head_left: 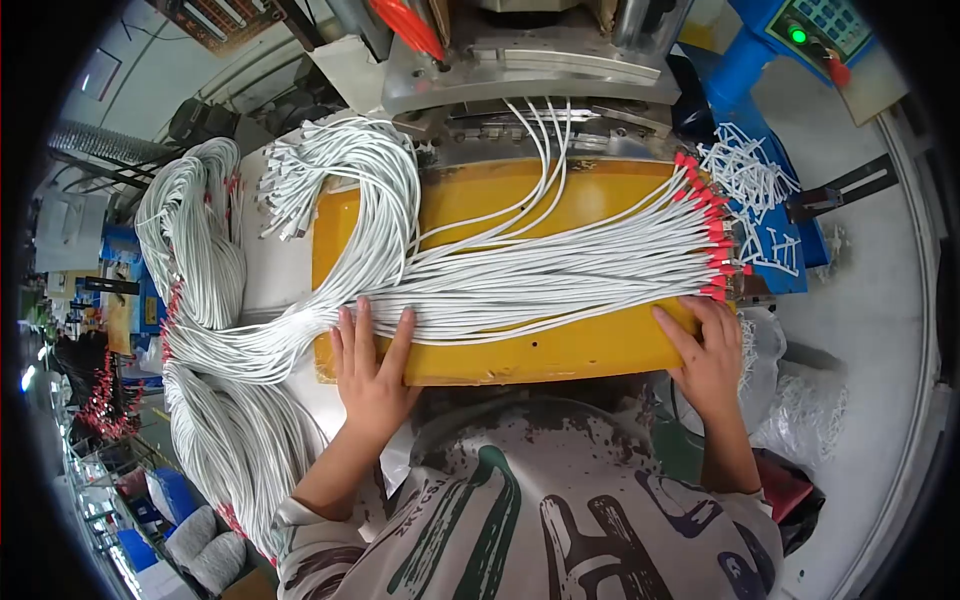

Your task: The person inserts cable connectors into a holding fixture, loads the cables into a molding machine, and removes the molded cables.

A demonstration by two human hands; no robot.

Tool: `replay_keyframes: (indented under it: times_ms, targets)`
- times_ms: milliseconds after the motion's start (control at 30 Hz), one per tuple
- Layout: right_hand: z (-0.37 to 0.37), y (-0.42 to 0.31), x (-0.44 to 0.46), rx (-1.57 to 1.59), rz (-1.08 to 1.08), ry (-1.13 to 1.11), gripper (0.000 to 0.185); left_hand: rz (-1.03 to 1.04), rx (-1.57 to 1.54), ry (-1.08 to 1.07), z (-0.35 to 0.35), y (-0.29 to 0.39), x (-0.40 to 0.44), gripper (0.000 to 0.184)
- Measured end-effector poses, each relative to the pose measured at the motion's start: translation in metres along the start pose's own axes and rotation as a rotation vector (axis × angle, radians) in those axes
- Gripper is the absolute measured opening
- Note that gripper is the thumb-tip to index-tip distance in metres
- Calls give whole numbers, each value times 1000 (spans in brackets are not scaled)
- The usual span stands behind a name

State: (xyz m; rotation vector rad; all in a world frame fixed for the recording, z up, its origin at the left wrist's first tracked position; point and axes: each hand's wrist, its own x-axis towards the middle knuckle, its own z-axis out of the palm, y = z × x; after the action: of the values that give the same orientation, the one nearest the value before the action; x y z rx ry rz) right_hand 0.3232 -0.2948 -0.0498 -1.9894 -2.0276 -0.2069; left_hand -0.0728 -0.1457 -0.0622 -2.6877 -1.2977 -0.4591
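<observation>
A wide bundle of white cables (560,270) lies fanned out across a yellow board (600,345) in front of me. Red-capped ends (716,255) line up along the board's right edge. My left hand (372,365) rests with spread fingers at the bundle's near edge, fingertips on the cables. Beside the lowest red ends, my right hand (710,350) lies over the board's near right corner, thumb apart from the fingers. No object shows in its grasp. Several strands (545,170) bend away from the rest and run up toward the machine.
A metal press (530,75) stands behind the board. White offcuts (750,175) are heaped on a blue surface at right, near a control panel (820,30) with a green light. More cable bundles (205,240) hang at left. Curled cable ends with metal plugs (290,185) lie at the back left.
</observation>
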Motion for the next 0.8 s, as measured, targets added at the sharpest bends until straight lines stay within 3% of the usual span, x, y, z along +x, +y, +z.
replay_keyframes:
  times_ms: [167,233,267,300,333,367,433,533,600,633,667,733,767,800]
  targets:
    - [-23,-24,13,-68,22,55,42,37,-178,-106,-37,39,38,79]
    - [-20,-19,15,217,59,-51,25,416,-468,-182,-42,59,94,71]
    - [-18,-16,16,357,81,-107,18,490,-489,-229,-11,64,123,64]
    - [-11,-13,21,338,99,-104,18,570,-511,-282,17,71,144,57]
    - [2,-8,34,246,139,35,17,599,-524,-272,17,84,155,57]
    - [5,-3,43,144,170,183,22,493,-530,-314,15,98,170,52]
    - [1,-1,43,169,161,232,23,269,-536,-412,5,120,192,43]
    - [2,-1,38,292,149,313,25,379,-490,-593,-24,76,174,41]
    - [-1,4,39,353,173,203,25,640,-520,-638,-17,28,179,44]
    - [-4,5,43,386,171,137,24,639,-522,-649,-14,24,179,44]
    - [-13,4,53,391,166,130,24,521,-632,-622,-10,19,182,42]
    - [-32,-2,83,443,318,-237,22,277,-833,-547,-5,8,191,39]
    - [-32,-11,99,464,155,-53,24,274,-826,-548,0,3,194,39]
    - [-27,-24,117,480,-6,131,29,181,-1027,-608,8,-2,195,37]
